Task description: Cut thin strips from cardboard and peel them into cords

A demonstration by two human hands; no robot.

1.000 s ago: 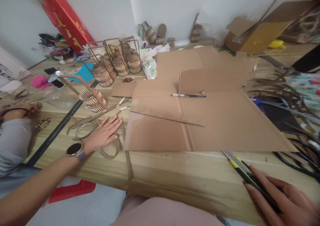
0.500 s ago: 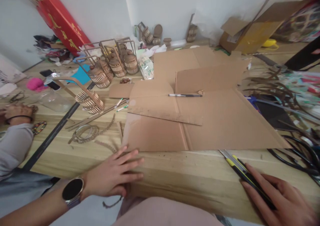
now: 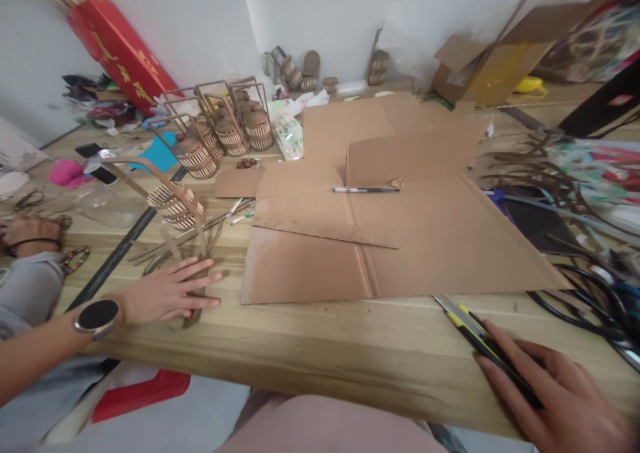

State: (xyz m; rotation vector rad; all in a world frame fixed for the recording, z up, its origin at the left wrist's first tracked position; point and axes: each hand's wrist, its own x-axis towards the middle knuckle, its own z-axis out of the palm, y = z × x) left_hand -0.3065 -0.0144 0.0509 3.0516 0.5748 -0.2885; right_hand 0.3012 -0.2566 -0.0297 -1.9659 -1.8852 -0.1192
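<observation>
My left hand [image 3: 173, 289] lies palm down with its fingers spread on the wooden table, over some thin brown strips that it partly covers. To its right is a large sheet of brown cardboard [image 3: 420, 239], with a ballpoint pen [image 3: 367, 189] and a long narrow cardboard piece [image 3: 320, 229] on it. My right hand [image 3: 560, 386] grips a black-and-yellow utility knife [image 3: 480, 339] whose blade end touches or nearly touches the cardboard's front edge. Just beyond my left hand stands a small woven basket [image 3: 177, 205] with a tall handle.
Several lidded baskets [image 3: 235, 133] stand at the back left. Another person's hand [image 3: 35, 233] rests at the left edge. An open cardboard box [image 3: 515, 59] sits at the back right. Black-handled scissors [image 3: 575, 313] and a tangle of strips lie right of the cardboard.
My left hand has moved left and away from me, from the cardboard's near corner onto the brown strips. My right hand still holds the utility knife. The view has shifted slightly.
</observation>
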